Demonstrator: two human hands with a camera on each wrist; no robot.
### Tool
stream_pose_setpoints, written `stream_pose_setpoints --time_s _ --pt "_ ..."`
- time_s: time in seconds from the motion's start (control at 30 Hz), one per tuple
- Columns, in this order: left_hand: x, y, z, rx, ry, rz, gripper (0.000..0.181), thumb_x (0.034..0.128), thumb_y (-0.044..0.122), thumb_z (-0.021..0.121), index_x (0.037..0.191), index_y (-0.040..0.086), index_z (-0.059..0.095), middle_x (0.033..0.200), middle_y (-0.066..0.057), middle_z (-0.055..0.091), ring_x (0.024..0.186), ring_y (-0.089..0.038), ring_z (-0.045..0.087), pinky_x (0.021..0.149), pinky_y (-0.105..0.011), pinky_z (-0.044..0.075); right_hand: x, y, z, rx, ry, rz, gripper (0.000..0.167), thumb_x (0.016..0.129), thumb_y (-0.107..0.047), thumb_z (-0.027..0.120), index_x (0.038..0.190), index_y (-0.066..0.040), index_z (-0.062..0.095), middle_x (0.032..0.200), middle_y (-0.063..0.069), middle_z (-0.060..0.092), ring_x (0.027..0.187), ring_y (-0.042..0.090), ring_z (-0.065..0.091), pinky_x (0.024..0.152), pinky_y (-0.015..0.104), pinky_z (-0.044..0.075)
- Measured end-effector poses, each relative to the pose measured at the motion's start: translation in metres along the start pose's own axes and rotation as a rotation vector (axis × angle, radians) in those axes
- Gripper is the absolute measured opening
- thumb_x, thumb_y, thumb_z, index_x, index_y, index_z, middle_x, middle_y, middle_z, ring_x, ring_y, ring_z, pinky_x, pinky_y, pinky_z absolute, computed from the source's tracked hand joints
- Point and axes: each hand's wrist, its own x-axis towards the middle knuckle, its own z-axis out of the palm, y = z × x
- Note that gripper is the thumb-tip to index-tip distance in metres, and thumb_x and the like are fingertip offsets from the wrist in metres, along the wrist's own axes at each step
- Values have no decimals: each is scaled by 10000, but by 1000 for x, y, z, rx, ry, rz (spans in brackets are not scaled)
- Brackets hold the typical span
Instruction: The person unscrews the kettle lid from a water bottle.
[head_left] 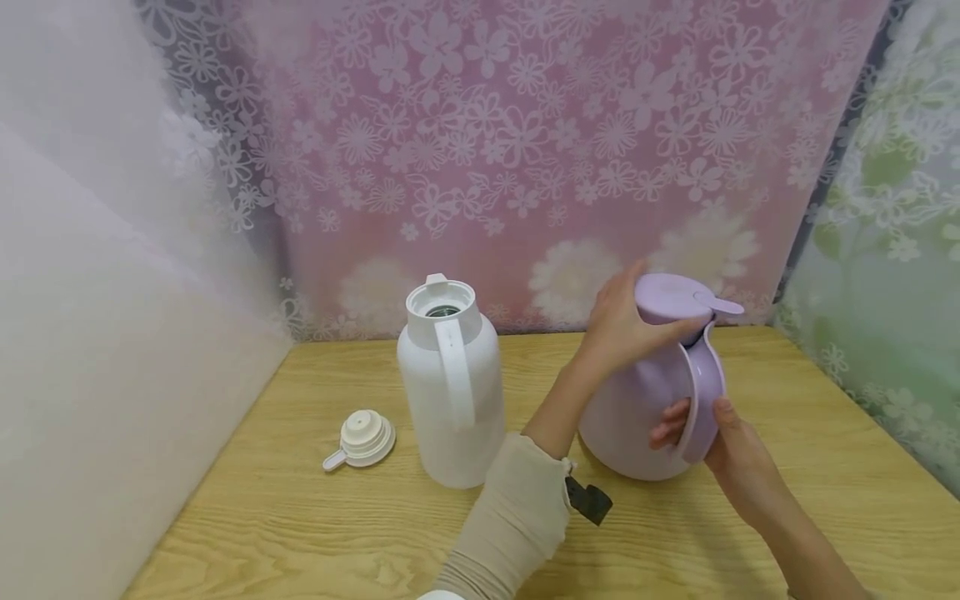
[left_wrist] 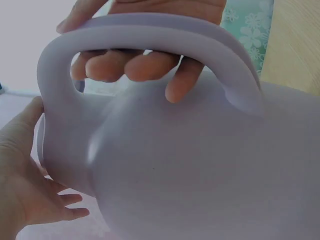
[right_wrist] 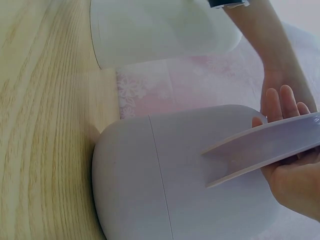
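A purple thermos jug (head_left: 637, 417) stands at the right of the table. My left hand (head_left: 621, 321) grips its purple lid (head_left: 671, 292) at the top, thumb across the near side and fingers round the far side. A thin dark gap shows under the lid near the handle; whether it is loose, I cannot tell. My right hand (head_left: 738, 467) holds the jug's handle (head_left: 705, 400), its fingers passing through the loop. In the left wrist view those fingertips (left_wrist: 142, 67) show beneath the handle, and the left hand (left_wrist: 22, 172) lies at the neck.
Left of the purple jug stands a white thermos jug (head_left: 457, 400), its mouth uncovered. A white stopper (head_left: 365, 437) with a small tab lies beside it on the wooden table (head_left: 300, 533). Flowered cloth (head_left: 525, 167) hangs behind the table and at the right.
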Motion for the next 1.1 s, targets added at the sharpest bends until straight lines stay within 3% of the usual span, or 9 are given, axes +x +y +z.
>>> stream_pose_setpoints --time_s 0.13,0.37,0.67,0.87,1.1 --pt "0 -4 3 -101 -8 -40 958 692 497 750 1456 301 207 1375 107 355 1188 -97 370 863 -338 395 0 -1 0 8 -2 31 534 1025 -233 61 1107 -32 549 959 82 656 926 188 617 855 251 430" --pt "-2 -4 6 -213 42 -82 829 673 435 790 1371 270 374 1237 92 455 1079 -90 434 789 -303 422 1 -1 -1 22 -26 6 540 1024 -217 47 1116 -5 535 964 105 653 937 198 614 853 251 429" --pt "-2 0 9 -262 139 -90 807 637 427 817 1338 285 443 1216 86 504 1007 -79 504 768 -283 442 1 -2 0 37 -21 23 533 1025 -218 55 1109 1 534 967 106 651 933 200 616 850 254 437" --pt "3 9 5 -273 213 -44 830 624 420 829 1345 278 445 1233 88 504 1008 -75 515 765 -270 445 0 -2 0 24 -6 34 531 1027 -221 65 1116 1 538 965 110 652 927 210 618 858 259 435" --pt "7 19 -6 -335 239 35 862 631 344 844 1369 231 414 1226 66 515 981 -61 524 747 -220 443 -1 -3 -1 -4 0 43 533 1026 -219 61 1127 4 535 966 105 648 930 208 611 862 255 428"
